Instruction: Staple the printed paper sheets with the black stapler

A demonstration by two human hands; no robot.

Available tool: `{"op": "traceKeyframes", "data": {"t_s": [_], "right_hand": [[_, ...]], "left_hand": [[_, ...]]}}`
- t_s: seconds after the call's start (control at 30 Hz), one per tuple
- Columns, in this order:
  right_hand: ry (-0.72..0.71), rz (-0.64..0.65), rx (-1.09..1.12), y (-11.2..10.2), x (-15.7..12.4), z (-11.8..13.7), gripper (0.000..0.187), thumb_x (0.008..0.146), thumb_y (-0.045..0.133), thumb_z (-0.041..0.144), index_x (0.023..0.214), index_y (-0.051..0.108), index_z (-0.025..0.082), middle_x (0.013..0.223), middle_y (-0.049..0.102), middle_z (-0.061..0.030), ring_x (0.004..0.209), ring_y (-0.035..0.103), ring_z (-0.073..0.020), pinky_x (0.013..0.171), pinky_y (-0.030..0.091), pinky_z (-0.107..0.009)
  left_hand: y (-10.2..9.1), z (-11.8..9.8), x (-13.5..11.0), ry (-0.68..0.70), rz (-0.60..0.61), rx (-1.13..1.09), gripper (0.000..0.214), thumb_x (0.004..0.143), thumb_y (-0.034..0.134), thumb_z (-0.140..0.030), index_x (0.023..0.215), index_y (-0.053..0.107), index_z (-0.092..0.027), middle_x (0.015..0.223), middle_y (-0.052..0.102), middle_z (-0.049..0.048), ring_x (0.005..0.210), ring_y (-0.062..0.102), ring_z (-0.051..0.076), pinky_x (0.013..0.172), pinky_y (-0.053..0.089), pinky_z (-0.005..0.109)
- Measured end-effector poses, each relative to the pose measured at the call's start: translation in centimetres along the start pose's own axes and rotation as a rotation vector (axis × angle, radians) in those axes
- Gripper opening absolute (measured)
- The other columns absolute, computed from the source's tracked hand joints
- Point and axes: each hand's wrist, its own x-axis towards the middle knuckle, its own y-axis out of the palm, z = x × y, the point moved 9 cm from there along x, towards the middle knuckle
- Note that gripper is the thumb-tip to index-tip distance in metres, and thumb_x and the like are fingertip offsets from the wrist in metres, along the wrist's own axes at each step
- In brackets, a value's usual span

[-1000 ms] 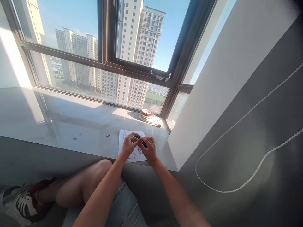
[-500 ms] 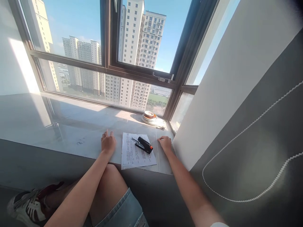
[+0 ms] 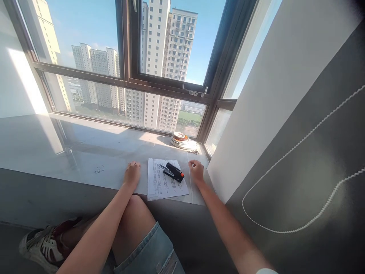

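Note:
A black stapler (image 3: pixel 173 172) with an orange-red mark at one end lies with its arms spread apart on printed paper sheets (image 3: pixel 159 186). The sheets rest on the pale window sill (image 3: pixel 94 152), reaching its front edge. To the left of the paper, my left hand (image 3: pixel 132 174) rests on the sill with its fingers curled in, and nothing shows in it. On the other side, my right hand (image 3: pixel 196 171) is loosely closed beside the sheets, thumb near the fingertips, with no object visible. Neither hand touches the stapler.
Small dark bits, perhaps staples, lie scattered (image 3: pixel 99 169) on the sill at left. Stacked round dishes (image 3: pixel 180 140) stand by the window corner, with a small dark item (image 3: pixel 193 152) near them. A beaded blind cord (image 3: pixel 285 231) hangs at right. My knee (image 3: pixel 139 209) is below the sill.
The fingers of my left hand have drawn together from a more spread pose. My right hand's fingers have curled and it has turned slightly. The stapler and sheets stay put; the view shifts a little.

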Motion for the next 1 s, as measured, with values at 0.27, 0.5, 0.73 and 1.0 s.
{"op": "traceKeyframes", "data": {"t_s": [0.27, 0.5, 0.73, 1.0], "right_hand": [[-0.184, 0.356, 0.354, 1.9, -1.6, 6.3, 0.038, 0.101, 0.049, 0.048, 0.113, 0.073, 0.021, 0.107, 0.072, -0.0073, 0.093, 0.064, -0.0202, 0.078, 0.05, -0.031], [-0.376, 0.596, 0.259, 3.9, -4.0, 7.7, 0.063, 0.086, 0.076, 0.039, 0.143, 0.055, 0.023, 0.132, 0.066, -0.0119, 0.116, 0.065, -0.0269, 0.094, 0.054, -0.039], [-0.354, 0.603, 0.218, 4.4, -4.0, 7.5, 0.065, 0.085, 0.078, 0.035, 0.143, 0.055, 0.02, 0.135, 0.067, -0.0144, 0.121, 0.065, -0.0305, 0.102, 0.051, -0.045], [-0.337, 0.635, 0.237, 4.2, -3.9, 7.9, 0.056, 0.086, 0.076, 0.033, 0.138, 0.059, 0.021, 0.125, 0.07, -0.0109, 0.111, 0.068, -0.0263, 0.092, 0.054, -0.037]], "left_hand": [[-0.8, 0.7, -0.2, -0.055, -0.089, 0.049, 0.034, 0.094, 0.046, -0.023, 0.108, 0.076, -0.013, 0.118, 0.065, 0.0215, 0.117, 0.054, 0.038, 0.095, 0.05, 0.046], [-0.7, 0.6, -0.3, -0.057, -0.035, 0.028, 0.037, 0.096, 0.039, -0.018, 0.099, 0.076, -0.014, 0.101, 0.065, 0.021, 0.106, 0.059, 0.036, 0.086, 0.051, 0.043], [-1.0, 1.0, -0.1, -0.136, -0.051, 0.153, 0.03, 0.095, 0.047, -0.027, 0.096, 0.071, -0.009, 0.107, 0.063, 0.0247, 0.11, 0.057, 0.04, 0.092, 0.05, 0.048], [-2.8, 0.7, -0.4, -0.162, -0.147, 0.19, 0.032, 0.098, 0.04, -0.022, 0.108, 0.065, -0.004, 0.12, 0.059, 0.03, 0.116, 0.055, 0.041, 0.091, 0.049, 0.047]]}}
